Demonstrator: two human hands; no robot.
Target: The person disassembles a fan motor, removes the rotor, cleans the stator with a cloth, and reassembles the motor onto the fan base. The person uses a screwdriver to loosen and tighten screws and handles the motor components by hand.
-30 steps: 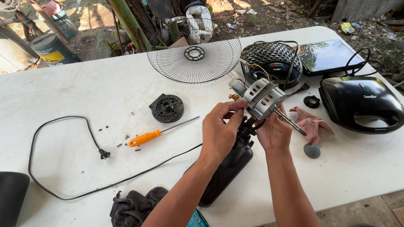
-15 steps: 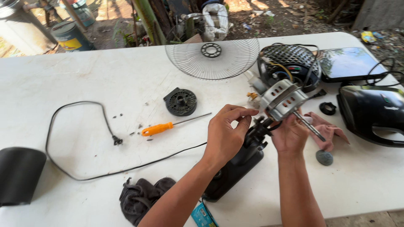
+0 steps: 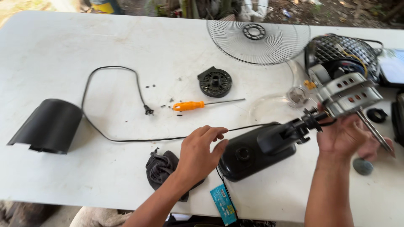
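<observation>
Right hand [image 3: 343, 136] under the silver fan motor [image 3: 349, 94], holding it up above the white table [image 3: 84, 46]. Left hand [image 3: 198, 153] open, fingers spread, touching the black fan base [image 3: 248, 153]. Nearby — an orange screwdriver [image 3: 189, 105], a black cord [image 3: 113, 105], a wire fan guard [image 3: 256, 35].

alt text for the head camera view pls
A person's right hand holds up a metal fan motor joined to a black fan base, while the left hand hovers open beside the base. An orange screwdriver, wire fan guard and black power cord lie on the white table.
</observation>
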